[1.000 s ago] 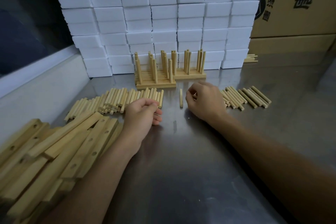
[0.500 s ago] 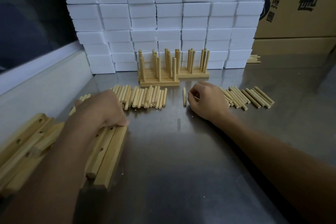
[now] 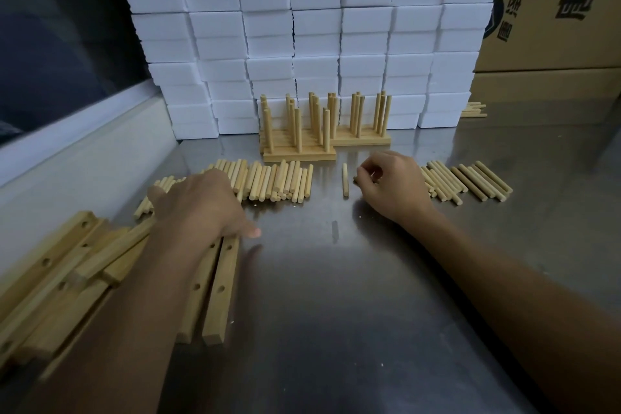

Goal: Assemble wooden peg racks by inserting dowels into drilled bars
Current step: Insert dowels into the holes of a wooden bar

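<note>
My left hand [image 3: 201, 208] lies palm down on the far ends of two drilled bars [image 3: 220, 292], with the thumb spread out to the left and a fingertip on the table. More drilled bars [image 3: 50, 279] are heaped at the left. My right hand [image 3: 395, 186] rests on the table with its fingers curled round dowels; one end shows at its left side. A single dowel [image 3: 345, 180] lies just left of it. Loose dowels lie in a left pile [image 3: 279, 180] and a right pile [image 3: 470, 180]. Finished peg racks [image 3: 299, 153] stand behind.
The steel table [image 3: 336, 312] is backed by a wall of stacked white boxes [image 3: 302, 27]. Cardboard cartons [image 3: 554, 10] stand at the back right, with a few dowels [image 3: 473, 110] at their foot. A white ledge [image 3: 67, 161] runs along the left.
My left hand left the dowel pile, moved left and back onto the bar heap, and has drawn two bars out to the right. My right hand has stayed in place.
</note>
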`<state>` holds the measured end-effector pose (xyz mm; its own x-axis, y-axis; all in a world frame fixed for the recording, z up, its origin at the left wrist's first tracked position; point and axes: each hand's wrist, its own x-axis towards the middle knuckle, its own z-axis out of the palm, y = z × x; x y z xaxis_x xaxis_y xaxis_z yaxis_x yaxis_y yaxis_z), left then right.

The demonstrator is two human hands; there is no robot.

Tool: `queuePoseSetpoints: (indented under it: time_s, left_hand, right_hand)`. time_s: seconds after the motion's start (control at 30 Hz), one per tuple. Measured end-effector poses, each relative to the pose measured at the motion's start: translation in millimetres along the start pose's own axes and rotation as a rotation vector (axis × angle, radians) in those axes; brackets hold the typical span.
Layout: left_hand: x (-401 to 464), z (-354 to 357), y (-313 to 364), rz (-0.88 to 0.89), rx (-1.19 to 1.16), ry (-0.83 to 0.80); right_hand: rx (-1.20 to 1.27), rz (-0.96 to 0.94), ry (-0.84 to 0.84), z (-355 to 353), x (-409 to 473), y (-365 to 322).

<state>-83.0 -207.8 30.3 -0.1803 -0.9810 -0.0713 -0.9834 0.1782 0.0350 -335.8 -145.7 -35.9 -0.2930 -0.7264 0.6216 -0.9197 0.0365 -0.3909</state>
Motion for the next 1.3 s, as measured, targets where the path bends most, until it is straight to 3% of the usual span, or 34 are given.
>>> queuePoseSetpoints:
  time_s: [0.1, 0.27, 0.43, 0.67, 0.83, 0.97, 1.13, 1.3]
  left_hand:
    - [1.5, -6.0, -10.0, 0.042, -0.201, -0.111]
    - [0.1, -13.2, -27.5, 0.130, -0.251, -0.216]
    - [2.1, 0.7, -21.4, 0.127, -0.356, -0.081]
    - [2.2, 30.2, 20.4, 0.225, -0.186, 0.196]
    - [-9.1, 51.6, 38.5, 0.358, -0.350, 0.303]
    - [-18.7, 57.7, 51.4, 0.392, -0.375, 0.301]
    - [-18.6, 61.2, 54.7, 0.440, -0.454, 0.238]
    - [-16.9, 62.3, 53.4, 0.455, -0.660, 0.293]
  right_hand:
    - [0.030, 0.030, 0.001, -0.9, 0.9, 0.4]
    - [0.046, 0.064, -0.015, -0.2, 1.1, -0.2]
    - [0.057, 0.075, -0.023, -1.2, 1.1, -0.9]
    - [0.059, 0.075, -0.023, -0.7, 1.2, 0.1]
    - [0.022, 0.044, -0.031, 0.9, 1.4, 1.1]
    - [-0.048, -0.034, -0.042, 2.5, 0.5, 0.6]
    - [-0.302, -0.096, -0.189, 9.4, 1.0, -2.2]
    - [-0.292, -0.094, -0.175, 8.9, 1.1, -2.1]
